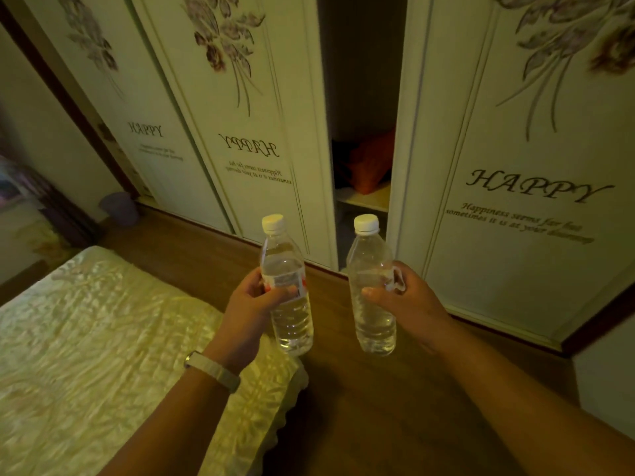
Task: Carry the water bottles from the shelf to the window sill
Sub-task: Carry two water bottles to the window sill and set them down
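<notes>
Front of the wardrobe, above the floor: 2 clear plastic water bottles, each with 1 white ribbed screw cap, both roughly upright, side by side, not touching.

Left bottle (292,326): red-and-white label band, ribbed lower body, water inside. Left hand (251,304) is wrapped round its middle, thumb across the label.

Right bottle (369,255): smooth shoulder, ribbed lower half, water inside, label hanging loose at the side. Right hand (409,298) is clamped round its middle, thumb in front.

Hands are apart, one bottle each. 1 pale woven wristband (213,369) on the left wrist.

Surroundings:
- 3 cream glossy wardrobe door panels, left (147,132), middle (247,149), right (515,201). Each has a printed flower spray and "HAPPY" script; the middle one reads mirrored.
- 1 dark gap (360,97) between the middle and right panels. Inside it, 1 pale flat shelf (364,200) with 1 orange cloth bundle (371,163) on it.
- 1 bed with cream satin quilted cover (86,338), scalloped edge, lower left.
- Brown wood-plank floor (378,407).
- 1 lavender round bin (118,207) on the floor by the left panel, blurred.
</notes>
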### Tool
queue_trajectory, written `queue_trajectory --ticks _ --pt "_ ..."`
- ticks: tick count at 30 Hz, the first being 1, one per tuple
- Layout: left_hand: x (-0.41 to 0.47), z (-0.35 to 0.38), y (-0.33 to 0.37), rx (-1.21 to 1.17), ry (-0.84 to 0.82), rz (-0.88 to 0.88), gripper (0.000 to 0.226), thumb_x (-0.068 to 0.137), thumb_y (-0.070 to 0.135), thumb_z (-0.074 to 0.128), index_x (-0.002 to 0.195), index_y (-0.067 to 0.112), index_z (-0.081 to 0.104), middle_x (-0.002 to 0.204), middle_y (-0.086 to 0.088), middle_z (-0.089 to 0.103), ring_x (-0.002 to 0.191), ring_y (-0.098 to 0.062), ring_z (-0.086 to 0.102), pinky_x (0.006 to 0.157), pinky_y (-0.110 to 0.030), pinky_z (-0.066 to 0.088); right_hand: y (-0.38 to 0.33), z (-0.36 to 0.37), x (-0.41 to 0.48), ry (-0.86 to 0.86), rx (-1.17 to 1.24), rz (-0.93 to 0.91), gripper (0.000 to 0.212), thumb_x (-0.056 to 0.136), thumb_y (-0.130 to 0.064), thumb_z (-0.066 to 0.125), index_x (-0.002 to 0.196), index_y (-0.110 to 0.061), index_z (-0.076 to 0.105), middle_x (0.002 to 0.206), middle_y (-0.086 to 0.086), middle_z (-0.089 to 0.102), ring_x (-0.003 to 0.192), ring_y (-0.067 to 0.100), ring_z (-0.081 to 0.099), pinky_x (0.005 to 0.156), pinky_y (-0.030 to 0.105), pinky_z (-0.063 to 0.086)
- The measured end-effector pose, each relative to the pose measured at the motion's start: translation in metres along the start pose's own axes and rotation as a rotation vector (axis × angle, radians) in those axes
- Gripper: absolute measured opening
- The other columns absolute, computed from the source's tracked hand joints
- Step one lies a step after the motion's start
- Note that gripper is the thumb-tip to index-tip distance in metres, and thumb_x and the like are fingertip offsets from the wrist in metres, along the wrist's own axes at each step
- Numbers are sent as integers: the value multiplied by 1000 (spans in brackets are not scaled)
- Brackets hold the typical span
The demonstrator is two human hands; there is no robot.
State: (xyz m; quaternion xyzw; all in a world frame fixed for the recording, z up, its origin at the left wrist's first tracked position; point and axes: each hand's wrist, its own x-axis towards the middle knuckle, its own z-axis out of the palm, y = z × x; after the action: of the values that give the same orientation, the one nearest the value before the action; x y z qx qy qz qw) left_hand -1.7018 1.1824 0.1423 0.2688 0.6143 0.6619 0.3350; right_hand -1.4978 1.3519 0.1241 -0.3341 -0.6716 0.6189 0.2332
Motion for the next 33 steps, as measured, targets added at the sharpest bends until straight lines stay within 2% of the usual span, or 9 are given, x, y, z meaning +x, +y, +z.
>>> queue_trajectory --ticks 4,9,13,17,19,21,24,28,33 --pt "48 3 10 -23 -2 31 45 64 24 83 108 20 73 99 -9 77 84 -22 75 65 -25 57 -7 -5 50 -8 -6 -13 52 73 -50 76 121 -41 56 115 -12 67 105 10 65 76 25 54" --pt "110 -7 -1 -39 14 -12 40 69 18 80 109 21 73 99 -8 77 86 -22 74 66 -26 57 -2 5 116 -23 -18 21 55 71 -53 76 120 -38 57 115 -8 69 106 14 66 88 38 56" --pt "178 -22 -17 -73 -8 -39 41 72 13 78 113 17 71 105 -12 76 92 -26 74 70 -28 58 8 20 181 -4 -40 50 49 75 -45 78 119 -37 58 114 -8 69 106 15 66 92 43 56" --pt "252 -42 -22 -119 -6 -49 47 69 14 83 114 16 70 105 -12 76 93 -27 74 70 -28 58 2 36 252 38 -102 76 55 75 -46 78 124 -38 54 118 -9 66 108 14 64 93 44 55" --pt "286 -52 -20 -131 -10 -60 45 71 16 79 115 16 69 106 -12 76 95 -28 74 70 -29 59 -9 43 287 26 -119 74 52 75 -46 78 121 -41 54 116 -10 66 107 12 63 89 39 56" --pt "318 -64 -15 -139 -5 -56 41 74 11 77 115 15 69 106 -13 76 96 -30 74 71 -30 59 -22 51 320 10 -121 55 48 74 -47 79 116 -45 56 113 -14 66 104 7 64 79 27 55" --pt "358 -81 -4 -106 16 -41 36 80 2 74 114 12 68 106 -15 75 97 -35 73 75 -38 60 -40 66 364 -11 -84 33 54 63 -55 79 113 -45 60 108 -15 70 97 3 67 71 18 53" --pt "394 -104 13 -92 69 -35 42 77 5 77 117 8 66 109 -19 74 99 -38 71 86 -51 57 -57 90 416 -55 -64 -8 54 56 -59 77 107 -46 63 105 -15 72 97 6 68 75 26 56" --pt "425 -130 22 -70 145 -25 52 70 13 82 118 8 65 110 -19 73 100 -38 71 85 -50 58 -66 117 479 -131 -36 -25 55 56 -56 78 107 -40 64 106 -6 72 97 14 69 72 29 57"
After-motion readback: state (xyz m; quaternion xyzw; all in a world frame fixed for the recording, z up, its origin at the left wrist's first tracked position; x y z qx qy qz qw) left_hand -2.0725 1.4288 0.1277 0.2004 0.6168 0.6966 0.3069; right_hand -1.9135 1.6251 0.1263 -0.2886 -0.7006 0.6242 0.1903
